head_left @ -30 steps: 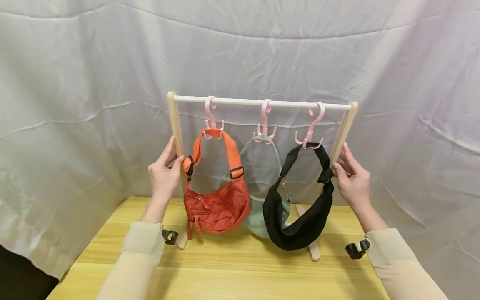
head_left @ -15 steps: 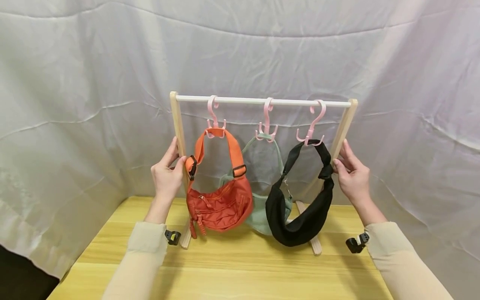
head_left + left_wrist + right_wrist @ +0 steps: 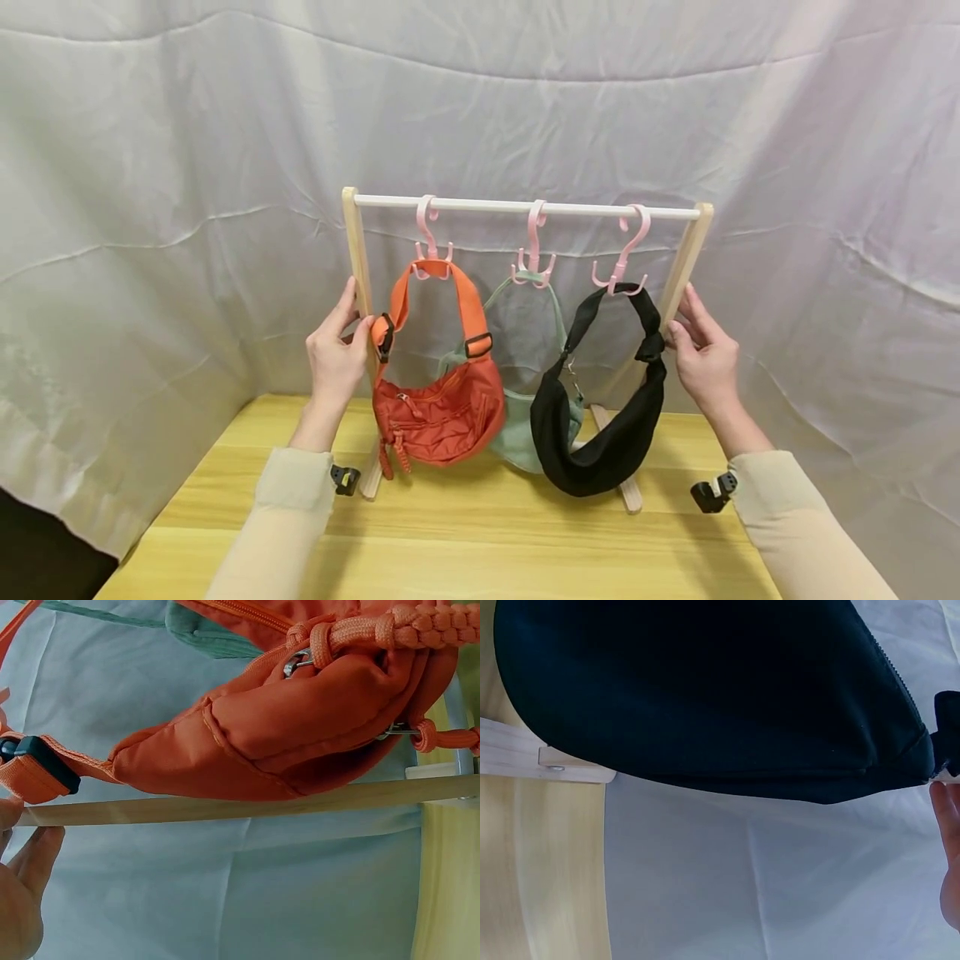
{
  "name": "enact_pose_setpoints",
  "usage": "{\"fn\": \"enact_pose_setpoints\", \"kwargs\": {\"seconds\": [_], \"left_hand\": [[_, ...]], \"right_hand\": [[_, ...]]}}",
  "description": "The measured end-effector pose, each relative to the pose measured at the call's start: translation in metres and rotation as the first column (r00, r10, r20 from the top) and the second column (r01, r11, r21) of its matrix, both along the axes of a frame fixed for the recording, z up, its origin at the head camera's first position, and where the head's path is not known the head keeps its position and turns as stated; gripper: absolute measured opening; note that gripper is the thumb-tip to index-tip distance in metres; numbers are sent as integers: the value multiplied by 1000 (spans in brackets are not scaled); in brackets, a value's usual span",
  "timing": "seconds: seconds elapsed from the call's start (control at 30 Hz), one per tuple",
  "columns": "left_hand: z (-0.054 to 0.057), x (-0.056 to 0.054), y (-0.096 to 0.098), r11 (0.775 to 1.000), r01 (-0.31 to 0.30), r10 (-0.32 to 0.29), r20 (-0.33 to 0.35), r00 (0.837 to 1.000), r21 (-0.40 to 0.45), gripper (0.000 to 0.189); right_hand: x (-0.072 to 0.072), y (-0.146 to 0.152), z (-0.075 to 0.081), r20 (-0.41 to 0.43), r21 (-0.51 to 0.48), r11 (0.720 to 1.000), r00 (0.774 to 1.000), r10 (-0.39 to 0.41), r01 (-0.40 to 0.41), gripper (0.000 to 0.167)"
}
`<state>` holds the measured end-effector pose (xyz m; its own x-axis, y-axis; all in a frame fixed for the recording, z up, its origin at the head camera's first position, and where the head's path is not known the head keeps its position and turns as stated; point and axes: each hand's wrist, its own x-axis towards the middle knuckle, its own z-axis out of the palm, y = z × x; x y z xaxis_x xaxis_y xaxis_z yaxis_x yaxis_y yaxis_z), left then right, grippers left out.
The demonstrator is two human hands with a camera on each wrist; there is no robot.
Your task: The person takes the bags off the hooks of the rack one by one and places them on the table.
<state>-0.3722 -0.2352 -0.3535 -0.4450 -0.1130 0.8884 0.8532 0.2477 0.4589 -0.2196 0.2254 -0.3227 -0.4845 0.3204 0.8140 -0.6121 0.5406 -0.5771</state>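
A small wooden garment rack with a white top bar stands on the table. My left hand pinches its left post between thumb and fingers; my right hand pinches the right post likewise. Three pink hooks hang from the bar. An orange-red bag hangs by its strap on the left one, beside my left hand. From the middle hook hangs a pale green bag, partly hidden behind the others. A black bag hangs on the right one, and in the right wrist view it covers much of the post.
The rack's feet rest on the yellow wood-grain table. Close behind and at both sides hangs a pale grey cloth. A black camera is strapped at each wrist. A dark area lies beyond the table at lower left.
The rack's left end has shifted slightly right, with the left hand on its post. The hanging bags moved a little with it. Both hands keep their hold.
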Motion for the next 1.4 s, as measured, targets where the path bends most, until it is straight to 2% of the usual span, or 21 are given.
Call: {"fn": "enact_pose_setpoints", "kwargs": {"seconds": [0.13, 0.37, 0.53, 0.6, 0.73, 0.87, 0.97, 1.13, 1.4], "left_hand": [[0, 1, -2, 1000, 6, -6, -10, 1000, -21, 60], [3, 4, -5, 997, -26, 24, -25, 999, -74, 62], [9, 6, -6, 994, -66, 59, -83, 995, -84, 61], [12, 8, -7, 993, -82, 73, -107, 992, -87, 62], [18, 13, -9, 990, -89, 72, -148, 986, -109, 65], [30, 18, -9, 989, -76, 50, -196, 979, -129, 67], [41, 22, -9, 988, -67, 33, -233, 972, -141, 68], [58, 28, -9, 979, -89, 38, -267, 963, -182, 69], [79, 32, -9, 966, -111, 33, -317, 948, -232, 69]], "right_hand": [[1, 3, -1, 37, -32, 999, 999, -23, 24, 57], [7, 0, 0, 121, 2, 997, 990, -76, 77, 53], [13, -3, 4, 124, 31, 992, 984, -128, 125, 53], [16, -6, 7, 112, 53, 989, 983, -144, 139, 55], [27, -24, 19, 34, 116, 981, 986, -162, 157, 56], [38, -45, 33, -75, 205, 956, 977, -201, 212, 55], [41, -53, 40, -117, 245, 941, 971, -210, 234, 56], [39, -60, 46, -163, 316, 923, 971, -175, 219, 57], [41, -90, 58, -209, 440, 888, 977, -46, 136, 57]]}}
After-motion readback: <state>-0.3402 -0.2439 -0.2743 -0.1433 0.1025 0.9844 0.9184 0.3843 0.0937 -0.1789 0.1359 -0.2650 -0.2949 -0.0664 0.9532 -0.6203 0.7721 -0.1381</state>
